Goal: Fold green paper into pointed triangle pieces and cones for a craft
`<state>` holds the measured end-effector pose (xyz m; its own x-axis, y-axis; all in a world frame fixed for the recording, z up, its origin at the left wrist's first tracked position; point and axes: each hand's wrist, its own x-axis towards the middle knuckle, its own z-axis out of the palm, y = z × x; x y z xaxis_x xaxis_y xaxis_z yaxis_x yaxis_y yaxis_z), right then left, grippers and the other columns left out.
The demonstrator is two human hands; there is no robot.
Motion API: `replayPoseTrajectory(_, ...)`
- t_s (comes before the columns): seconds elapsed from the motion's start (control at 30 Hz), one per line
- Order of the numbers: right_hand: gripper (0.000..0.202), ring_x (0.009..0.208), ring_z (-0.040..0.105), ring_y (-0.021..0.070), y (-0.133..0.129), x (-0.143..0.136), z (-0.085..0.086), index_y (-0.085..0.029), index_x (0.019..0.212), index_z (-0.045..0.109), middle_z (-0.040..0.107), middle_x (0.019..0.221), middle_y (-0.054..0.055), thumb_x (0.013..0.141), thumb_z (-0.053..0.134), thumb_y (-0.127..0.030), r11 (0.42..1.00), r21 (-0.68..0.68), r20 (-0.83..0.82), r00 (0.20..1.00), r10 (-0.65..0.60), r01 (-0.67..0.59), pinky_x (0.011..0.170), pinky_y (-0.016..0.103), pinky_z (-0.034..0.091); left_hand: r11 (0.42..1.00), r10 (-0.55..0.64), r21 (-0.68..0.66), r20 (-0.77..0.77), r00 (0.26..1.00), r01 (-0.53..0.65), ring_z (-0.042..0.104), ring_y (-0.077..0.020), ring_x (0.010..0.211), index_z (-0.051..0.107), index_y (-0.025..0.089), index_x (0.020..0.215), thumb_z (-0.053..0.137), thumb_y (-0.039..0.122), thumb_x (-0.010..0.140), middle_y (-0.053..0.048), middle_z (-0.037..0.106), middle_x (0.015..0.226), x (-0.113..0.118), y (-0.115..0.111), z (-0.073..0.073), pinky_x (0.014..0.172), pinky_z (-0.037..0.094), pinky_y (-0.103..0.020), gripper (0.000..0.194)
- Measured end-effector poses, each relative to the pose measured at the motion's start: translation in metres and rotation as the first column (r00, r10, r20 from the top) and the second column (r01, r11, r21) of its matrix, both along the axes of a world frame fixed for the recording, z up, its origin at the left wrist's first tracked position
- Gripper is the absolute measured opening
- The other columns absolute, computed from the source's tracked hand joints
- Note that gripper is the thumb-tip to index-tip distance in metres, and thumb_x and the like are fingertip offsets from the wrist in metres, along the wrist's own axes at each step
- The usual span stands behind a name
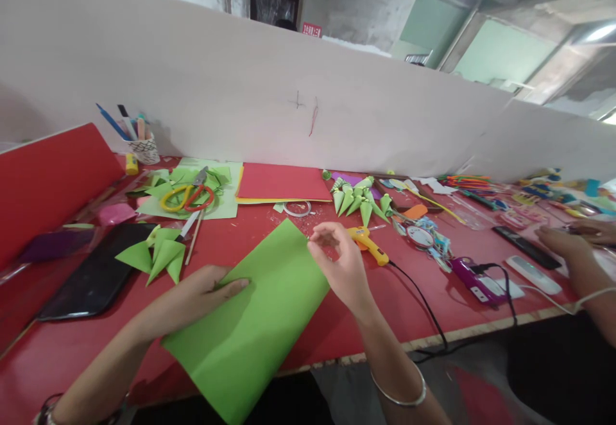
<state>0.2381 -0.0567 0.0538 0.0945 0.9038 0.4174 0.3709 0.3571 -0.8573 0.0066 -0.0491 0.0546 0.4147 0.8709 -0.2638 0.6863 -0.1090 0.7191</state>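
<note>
A large sheet of green paper [260,312] is held tilted over the front edge of the red table. My left hand [206,296] grips its left side, with the thumb on top and the fingers hidden behind. At the upper right edge of the sheet, my right hand [339,264] is curled, thumb and fingertips pinched together on the paper's edge. A yellow hot glue gun [368,245] lies just beyond my right hand. Left of the sheet, a folded green paper flower [156,251] rests partly on a black phone-like slab [96,277].
Scissors [187,197] lie on green scraps behind a pen cup [143,147]'s right side. Red sheets [283,182] and green paper cones [359,200] are along the back. A purple power strip [481,280] sits right, near another person's hand [568,245].
</note>
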Motion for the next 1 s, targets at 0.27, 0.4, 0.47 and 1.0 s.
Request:
replayPoseTrajectory(0.27, 0.038, 0.097, 0.053, 0.0191, -0.002, -0.001, -0.012, -0.017, 0.105, 0.046, 0.056, 0.103, 0.009, 0.074, 0.055, -0.037, 0.983, -0.172, -0.171, 0.981, -0.092, 0.062, 0.080, 0.032, 0.046, 0.985, 0.173, -0.011, 0.119, 0.978, -0.173, 0.042, -0.0105, 0.042, 0.045, 0.018, 0.057, 0.042, 0.058, 0.074, 0.004, 0.045, 0.048, -0.002, -0.002, -0.002, 0.038, 0.032, -0.021, 0.043)
replayPoseTrajectory(0.4, 0.040, 0.104, 0.053, 0.0192, -0.006, -0.007, -0.015, -0.018, 0.111, 0.047, 0.056, 0.113, 0.009, 0.077, 0.052, -0.037, 0.955, -0.216, -0.347, 0.931, 0.118, -0.202, 0.087, 0.032, 0.044, 0.976, 0.209, 0.025, 0.192, 0.959, -0.218, 0.041, -0.0101, 0.042, 0.047, 0.018, 0.059, 0.042, 0.057, 0.073, 0.004, 0.045, 0.048, 0.005, -0.003, -0.001, 0.037, 0.031, -0.021, 0.043)
replayPoseTrajectory(0.47, 0.039, 0.104, 0.055, 0.0199, -0.006, -0.010, -0.017, -0.019, 0.110, 0.050, 0.057, 0.115, 0.008, 0.075, 0.056, -0.037, 0.938, -0.251, -0.391, 0.912, 0.128, -0.239, 0.087, 0.033, 0.044, 0.975, 0.211, 0.023, 0.208, 0.955, -0.221, 0.041, -0.0102, 0.042, 0.047, 0.018, 0.059, 0.042, 0.058, 0.073, 0.004, 0.045, 0.048, 0.009, -0.003, 0.000, 0.036, 0.031, -0.021, 0.043)
replayPoseTrajectory(1.0, 0.034, 0.086, 0.063, 0.0236, 0.000, -0.001, -0.018, -0.015, 0.093, 0.063, 0.068, 0.095, 0.007, 0.067, 0.066, -0.036, 0.858, -0.371, -0.462, 0.872, 0.162, -0.356, 0.075, 0.036, 0.050, 0.932, 0.282, -0.313, 0.310, 0.908, -0.182, 0.061, -0.0181, 0.062, 0.062, 0.017, 0.078, 0.056, 0.056, 0.067, -0.003, 0.068, 0.072, 0.016, 0.002, 0.005, 0.054, 0.049, -0.026, 0.041)
